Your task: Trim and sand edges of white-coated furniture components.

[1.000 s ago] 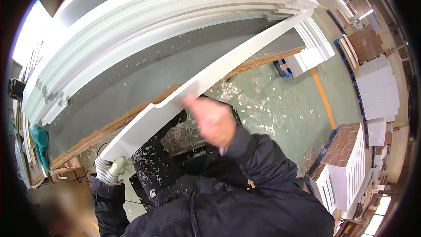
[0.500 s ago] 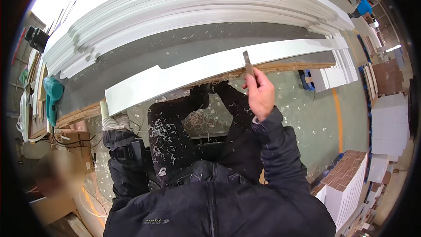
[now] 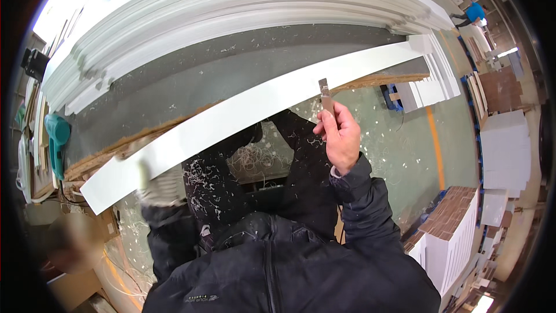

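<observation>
The right hand (image 3: 343, 144) is bare and raised, its forearm coming up from the lower right with the elbow bent outward. Thumb and fingers pinch a flat metal blade (image 3: 326, 95) near its lower end, the other fingers curled in; the blade points up and a little left, its tip in front of the board (image 3: 231, 124) as seen from above (whether it touches, I cannot tell).

The left hand (image 3: 159, 188), gloved, is lower and out to the left, its forearm rising beside the thigh. It is blurred, but it appears closed around the board not far from the left end, with glove showing at both long edges.

The board, long and white, runs aslant from lower left to upper right. Its left end juts past the table (image 3: 191, 75) on the person's side; its right end reaches the table's far right, near some white strips (image 3: 443, 72). Beyond it on the table lies a stack of white boards (image 3: 249, 6). Pale shavings (image 3: 211, 177) cling to the left trouser leg (image 3: 223, 194).
</observation>
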A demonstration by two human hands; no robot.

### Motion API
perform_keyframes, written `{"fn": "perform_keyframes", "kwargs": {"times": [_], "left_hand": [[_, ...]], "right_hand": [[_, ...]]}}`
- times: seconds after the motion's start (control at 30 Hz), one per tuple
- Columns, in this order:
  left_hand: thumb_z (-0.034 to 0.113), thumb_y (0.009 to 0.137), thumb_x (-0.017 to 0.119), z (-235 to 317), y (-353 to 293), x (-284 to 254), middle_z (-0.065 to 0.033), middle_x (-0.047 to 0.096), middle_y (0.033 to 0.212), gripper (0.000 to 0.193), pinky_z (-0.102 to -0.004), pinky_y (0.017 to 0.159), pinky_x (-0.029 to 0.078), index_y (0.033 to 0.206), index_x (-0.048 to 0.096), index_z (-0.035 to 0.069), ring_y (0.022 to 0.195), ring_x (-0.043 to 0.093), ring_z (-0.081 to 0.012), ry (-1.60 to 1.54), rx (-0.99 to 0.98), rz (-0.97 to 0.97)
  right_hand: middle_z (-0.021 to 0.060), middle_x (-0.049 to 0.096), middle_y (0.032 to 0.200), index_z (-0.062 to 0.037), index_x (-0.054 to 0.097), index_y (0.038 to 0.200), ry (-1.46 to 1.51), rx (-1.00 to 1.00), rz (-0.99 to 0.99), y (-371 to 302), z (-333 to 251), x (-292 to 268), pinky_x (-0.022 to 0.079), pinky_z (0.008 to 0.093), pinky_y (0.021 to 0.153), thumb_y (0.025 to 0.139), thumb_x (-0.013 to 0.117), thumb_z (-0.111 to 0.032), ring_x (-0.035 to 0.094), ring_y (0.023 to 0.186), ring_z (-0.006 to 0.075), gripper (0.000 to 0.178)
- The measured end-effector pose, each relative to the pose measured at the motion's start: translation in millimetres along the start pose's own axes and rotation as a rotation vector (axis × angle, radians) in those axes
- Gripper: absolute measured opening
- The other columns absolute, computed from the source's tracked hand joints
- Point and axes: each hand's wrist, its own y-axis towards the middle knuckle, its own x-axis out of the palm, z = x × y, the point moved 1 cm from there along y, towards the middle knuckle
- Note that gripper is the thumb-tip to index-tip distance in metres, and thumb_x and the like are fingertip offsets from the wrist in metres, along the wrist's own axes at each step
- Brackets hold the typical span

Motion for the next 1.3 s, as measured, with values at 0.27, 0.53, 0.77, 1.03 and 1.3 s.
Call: {"fn": "perform_keyframes", "kwargs": {"times": [0.27,0.53,0.77,1.03,1.3], "left_hand": [[0.017,0.093,0.070,19,-14,-19,-0.0271,0.044,0.146,0.075,-0.0613,0.094,0.057,0.155,0.027,0.015,0.126,0.054,-0.0463,0.056,-0.140,-0.180],[0.009,0.092,0.069,21,-29,-22,-0.0269,0.048,0.142,0.070,-0.0637,0.090,0.058,0.151,0.032,0.014,0.121,0.058,-0.0489,0.081,-0.144,-0.095],[0.008,0.091,0.069,2,-37,2,-0.0300,0.048,0.141,0.074,-0.0607,0.094,0.057,0.152,0.027,0.010,0.121,0.057,-0.0499,0.028,-0.200,-0.126],[0.009,0.091,0.069,2,-32,7,-0.0315,0.046,0.141,0.078,-0.0611,0.097,0.055,0.153,0.022,0.007,0.124,0.056,-0.0488,-0.019,-0.258,-0.236],[0.015,0.100,0.056,0,-31,-46,-0.0275,0.047,0.146,0.056,-0.0562,0.118,0.037,0.149,0.036,-0.003,0.136,0.046,-0.0408,-0.009,-0.247,-0.178]], "right_hand": [[0.0102,0.071,0.087,-0.0007,0.061,0.133,-0.635,-0.357,0.270,88,4,-89,0.052,0.0316,0.068,0.101,0.059,-0.015,0.066,0.074,0.0180,0.035],[0.0178,0.067,0.098,-0.0058,0.061,0.132,-0.871,-0.523,0.091,27,-14,13,0.056,0.0421,0.071,0.089,0.055,0.002,0.068,0.082,0.0354,0.044],[0.0137,0.066,0.106,0.0000,0.059,0.133,-0.479,-0.624,-0.495,-84,-48,147,0.056,0.0356,0.072,0.084,0.058,0.000,0.064,0.080,0.0251,0.050],[0.0160,0.066,0.095,0.0024,0.060,0.128,-0.818,-0.676,-0.096,-21,-49,94,0.057,0.0401,0.067,0.084,0.053,0.004,0.066,0.082,0.0319,0.045],[0.0135,0.062,0.070,-0.0052,0.064,0.102,-0.563,-0.435,-0.230,-51,-50,128,0.050,0.0421,0.053,0.099,0.060,-0.020,0.063,0.060,0.0330,0.016]]}}
